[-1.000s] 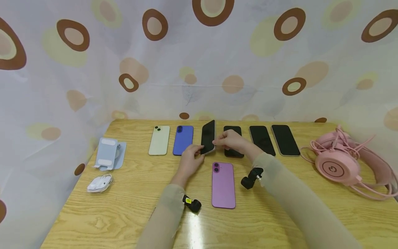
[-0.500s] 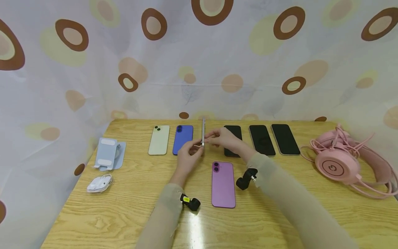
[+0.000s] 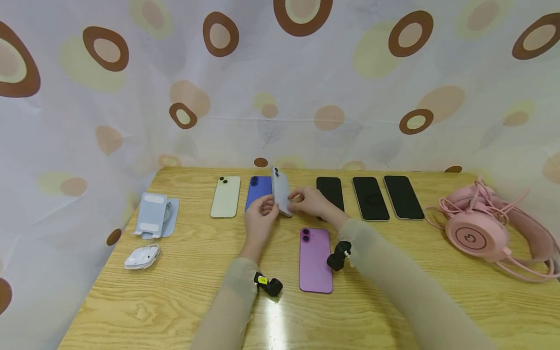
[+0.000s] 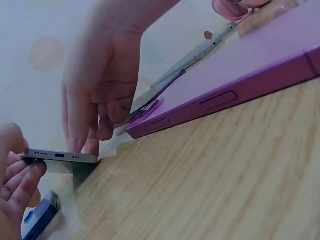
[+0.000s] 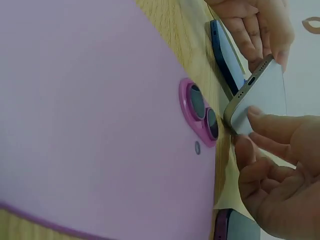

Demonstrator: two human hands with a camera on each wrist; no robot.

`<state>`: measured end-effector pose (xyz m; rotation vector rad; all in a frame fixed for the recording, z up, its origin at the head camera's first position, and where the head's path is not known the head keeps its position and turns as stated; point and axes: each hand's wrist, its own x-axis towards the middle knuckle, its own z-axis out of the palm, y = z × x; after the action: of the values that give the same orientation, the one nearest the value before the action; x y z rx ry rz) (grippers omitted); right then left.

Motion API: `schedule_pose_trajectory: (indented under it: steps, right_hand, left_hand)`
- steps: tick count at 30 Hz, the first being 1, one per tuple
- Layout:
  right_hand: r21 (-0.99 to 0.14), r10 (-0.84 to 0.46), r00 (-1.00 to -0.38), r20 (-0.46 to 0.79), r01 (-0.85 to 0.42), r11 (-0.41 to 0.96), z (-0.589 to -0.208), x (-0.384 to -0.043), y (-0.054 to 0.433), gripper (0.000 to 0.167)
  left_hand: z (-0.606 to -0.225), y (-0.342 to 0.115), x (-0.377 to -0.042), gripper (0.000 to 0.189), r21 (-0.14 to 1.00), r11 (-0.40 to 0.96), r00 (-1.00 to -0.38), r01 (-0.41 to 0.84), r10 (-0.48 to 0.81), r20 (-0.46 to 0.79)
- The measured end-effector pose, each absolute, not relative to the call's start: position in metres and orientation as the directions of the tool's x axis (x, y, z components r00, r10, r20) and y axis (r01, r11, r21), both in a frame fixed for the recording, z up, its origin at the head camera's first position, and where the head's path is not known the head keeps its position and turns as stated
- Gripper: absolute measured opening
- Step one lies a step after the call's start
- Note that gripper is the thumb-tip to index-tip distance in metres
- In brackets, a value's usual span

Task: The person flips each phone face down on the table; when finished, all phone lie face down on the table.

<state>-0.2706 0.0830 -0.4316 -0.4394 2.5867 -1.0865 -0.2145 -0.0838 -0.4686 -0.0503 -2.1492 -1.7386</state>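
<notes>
A pale phone [image 3: 281, 192] stands tilted on its long edge at the middle of the row, its light back and two camera lenses showing. My left hand [image 3: 259, 218] pinches its raised left side near the bottom end. On the other side, my right hand [image 3: 310, 201] pinches the lower right corner, thumb on the back. The left wrist view shows the phone's charging port end [image 4: 60, 156] between both hands. A blue phone [image 3: 257, 187] is partly covered by the tilted phone and my left hand. Nearer to me lies a pink phone [image 3: 316, 262], back up.
A pale yellow phone [image 3: 225, 197] lies at the row's left end. Several phones with dark screens up, such as the rightmost phone [image 3: 403, 197], lie to the right. Pink headphones [image 3: 477, 233] are far right. A blue phone stand [image 3: 150, 214] and white wired earphones [image 3: 143, 256] lie left.
The pale phone has turned over in my hands, from dark screen showing, through upright on edge, to its light back showing. My right hand has moved left with it.
</notes>
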Motion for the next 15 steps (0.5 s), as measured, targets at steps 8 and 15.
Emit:
schedule_pose_trajectory:
  steps: [8, 15]
  right_hand:
    - [-0.609, -0.338, -0.915, -0.221, -0.141, 0.780, -0.422, -0.264, 0.090, 0.043]
    - [-0.549, -0.319, -0.923, -0.216, -0.155, 0.821, -0.419, -0.258, 0.100, 0.041]
  left_hand:
    - [-0.471, -0.081, -0.214, 0.027, 0.924, 0.299, -0.950, 0.239, -0.125, 0.287]
    - [-0.474, -0.078, -0.212, 0.028, 0.865, 0.448, -0.969, 0.227, 0.017, 0.245]
